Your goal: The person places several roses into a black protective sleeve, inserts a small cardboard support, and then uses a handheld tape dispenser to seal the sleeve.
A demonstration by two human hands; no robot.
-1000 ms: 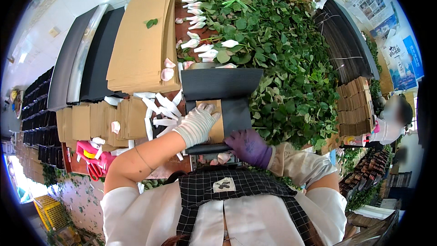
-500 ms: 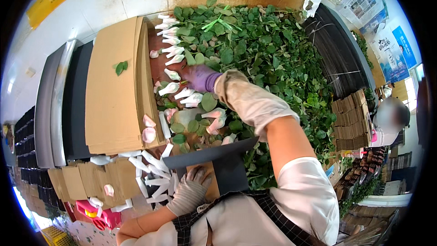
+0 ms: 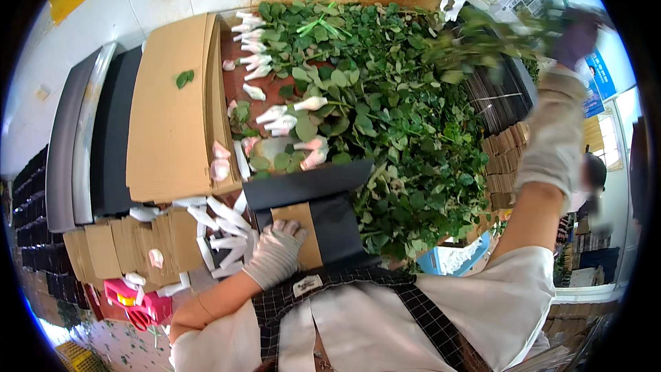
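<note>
Red-brown worktable (image 3: 277,88) bears everything. Near: our left hand (image 3: 277,251) spread flat, clasping nothing, pins card (image 3: 312,243) on black sheet (image 3: 341,224), seemingly to steady both. Beyond, sleeved buds (image 3: 280,124). Far right, our blurred right hand (image 3: 577,38) seems wrapped round leafy stems (image 3: 482,43), held high, perhaps for clearance.

Tan cardboard (image 3: 311,238) lies flat on a black sheet (image 3: 337,224); blurred leafy stems (image 3: 492,40) stretch sideways.
</note>
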